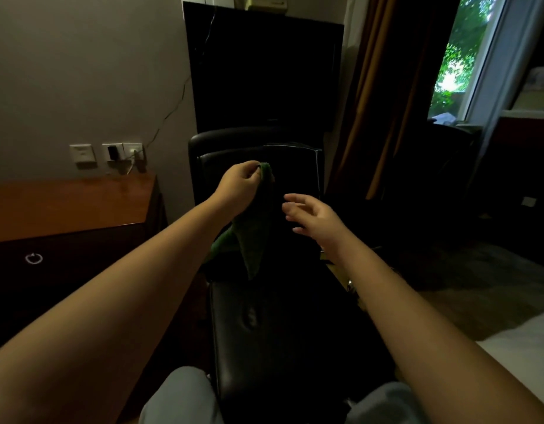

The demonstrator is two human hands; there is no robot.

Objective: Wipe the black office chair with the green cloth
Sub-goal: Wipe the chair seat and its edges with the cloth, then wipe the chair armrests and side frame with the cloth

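At my nine o'clock stands a wooden table (65, 206), with wall sockets (82, 154) on the grey wall just above it. A thin cable (172, 109) climbs toward the dark television (264, 71) at twelve. A brown curtain (387, 87) hangs at one o'clock beside the window (460, 56); a white bed (515, 341) lies at four.

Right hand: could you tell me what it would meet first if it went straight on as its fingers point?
Most likely the cloth that the left hand pinches, close ahead of the right hand; depth is hard to judge.
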